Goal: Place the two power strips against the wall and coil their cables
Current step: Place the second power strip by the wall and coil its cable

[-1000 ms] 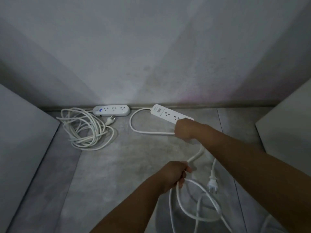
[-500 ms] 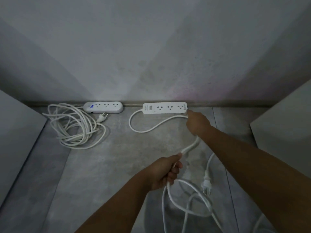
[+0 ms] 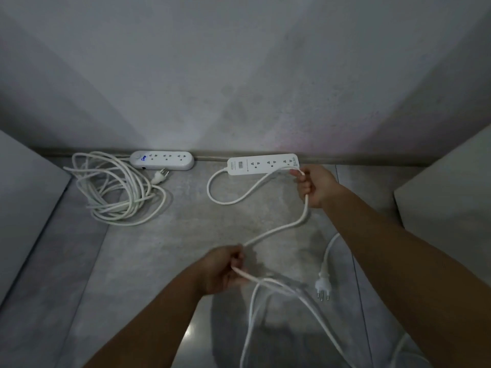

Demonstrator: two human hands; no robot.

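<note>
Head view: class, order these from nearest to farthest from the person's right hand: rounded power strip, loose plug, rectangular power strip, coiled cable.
1. Rectangular power strip, by the wall, just left of the right hand.
2. Loose plug, on the floor, nearer the person.
3. Rounded power strip, against the wall, further left.
4. Coiled cable, far left.

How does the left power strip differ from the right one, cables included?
The rounded power strip has curved ends and a blue mark; the rectangular power strip has square corners. The rounded strip's coiled cable lies bundled on the floor; the rectangular strip's loose cable is gripped by the right hand and the left hand. Both strips are white, show three outlets and lie along the base of the wall.
</note>
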